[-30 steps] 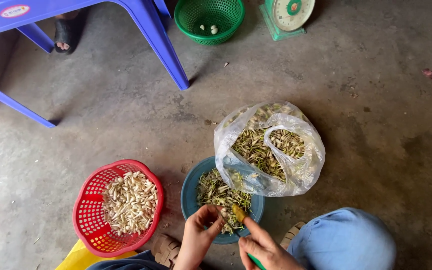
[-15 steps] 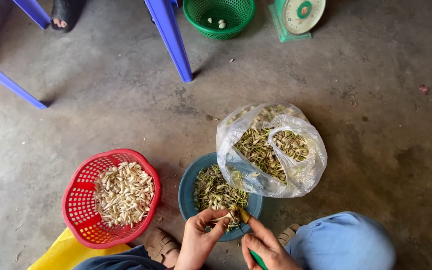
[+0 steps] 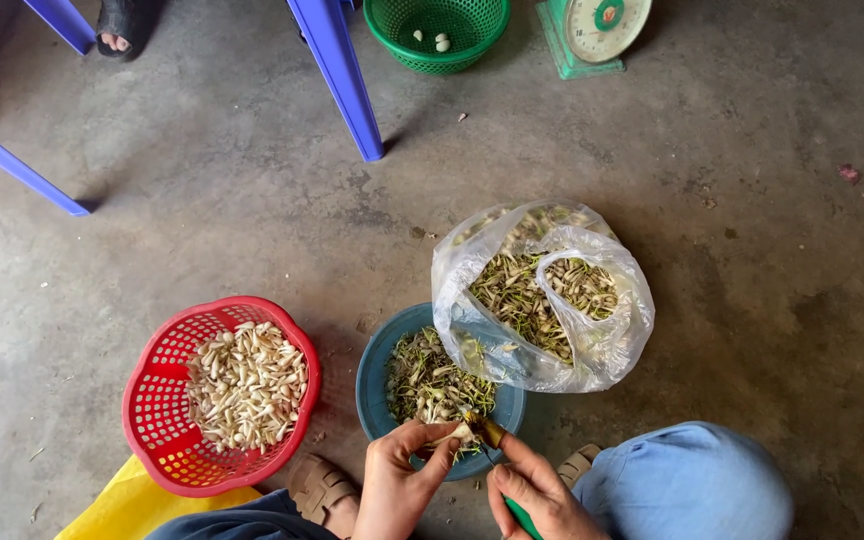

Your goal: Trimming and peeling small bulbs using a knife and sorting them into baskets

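Meanwhile, little has been altered between the earlier views and this one beyond a slight drift of the camera: the hands have been kept over the near rim of the round teal plastic bowl (image 3: 377, 375), so the peeling is judged to be mid-cycle rather than at a changeover. The left hand (image 3: 397, 490) is seen with its fingers (image 3: 440, 455) closed to a light pinch on a small pale sprouted seed (image 3: 460, 432), held just above the heap of greenish husks and unpeeled pieces (image 3: 427, 380) in the bowl. The right hand (image 3: 542, 495) is wrapped shut round the green handle of a small knife (image 3: 517, 515), whose yellowish tip (image 3: 482, 425) is laid against the seed, just beyond the left fingertips. Past the fingers, touching the bowl's far edge, a clear plastic bag of unpeeled stock (image 3: 542, 300) is slumped open on the concrete floor (image 3: 752, 250). To the left of the left fingers, a red perforated plastic basket (image 3: 152, 400) of cream-white peeled kernels (image 3: 247, 385) is set apart from the bowl. Well beyond, a green mesh basket (image 3: 472, 35), a green dial scale (image 3: 597, 25) and a blue plastic chair leg (image 3: 337, 75) are visible. The seed is taken to be not yet dropped into the red basket.
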